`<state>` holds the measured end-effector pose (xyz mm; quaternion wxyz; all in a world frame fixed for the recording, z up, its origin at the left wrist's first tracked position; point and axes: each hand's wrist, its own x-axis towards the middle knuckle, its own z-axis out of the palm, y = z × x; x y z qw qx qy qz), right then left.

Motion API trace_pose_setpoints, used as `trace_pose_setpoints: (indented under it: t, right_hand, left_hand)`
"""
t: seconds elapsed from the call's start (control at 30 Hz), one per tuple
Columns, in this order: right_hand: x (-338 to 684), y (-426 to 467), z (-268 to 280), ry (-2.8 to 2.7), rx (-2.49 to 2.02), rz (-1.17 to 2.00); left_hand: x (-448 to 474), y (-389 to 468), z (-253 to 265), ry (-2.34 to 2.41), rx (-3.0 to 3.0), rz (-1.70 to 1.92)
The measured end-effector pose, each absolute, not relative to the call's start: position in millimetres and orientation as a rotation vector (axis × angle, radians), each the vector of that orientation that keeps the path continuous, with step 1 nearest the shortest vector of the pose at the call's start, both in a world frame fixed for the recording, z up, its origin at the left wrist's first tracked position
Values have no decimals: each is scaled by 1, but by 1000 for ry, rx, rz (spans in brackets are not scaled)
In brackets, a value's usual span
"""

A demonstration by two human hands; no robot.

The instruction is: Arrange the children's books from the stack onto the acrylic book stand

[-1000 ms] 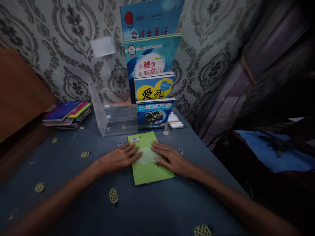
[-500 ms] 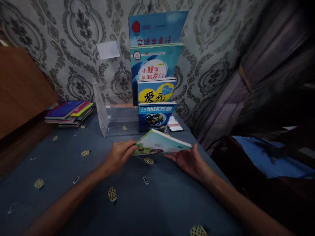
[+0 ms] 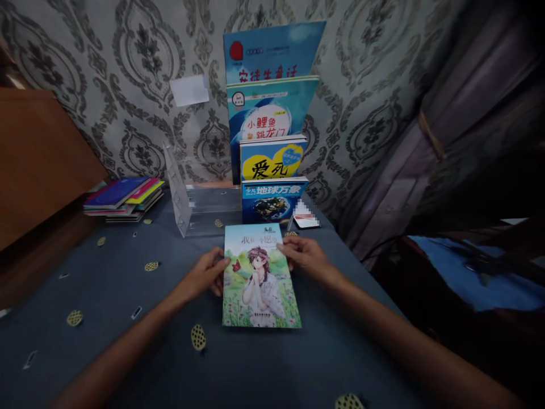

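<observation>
Held cover up over the tabletop, just in front of the clear rack: one illustrated book, title end towards the rack, long axis running away from the body. Pinched at both side edges by left grip and right grip, each narrowed to the book's thickness. Hard to tell whether lifted or resting. Counted in the rack: four standing books, covers forward. Farther left: one stack of books, too overlapped to count.

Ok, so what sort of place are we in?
Probably a room in a home: there's a patterned wall, a tied-back curtain and a printed tablecloth.
</observation>
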<state>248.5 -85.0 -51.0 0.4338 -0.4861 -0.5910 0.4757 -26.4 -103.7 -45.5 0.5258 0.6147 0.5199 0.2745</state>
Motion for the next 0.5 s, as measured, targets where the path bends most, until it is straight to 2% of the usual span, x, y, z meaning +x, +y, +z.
trace_pose_setpoints:
  t: [0.13,0.27,0.5]
  right_hand:
    - [251,-84,-76,-1790,-1469,719]
    - [238,-91,-74,-2033,-1438,387]
    - [177,-95,-82,-2510,-973,343]
  left_hand:
    - [-37,-99,-55,1578,2185,532]
    - [-31,-92,-55,1561,2552,526]
    - [-25,-75,-85,1391,2671,652]
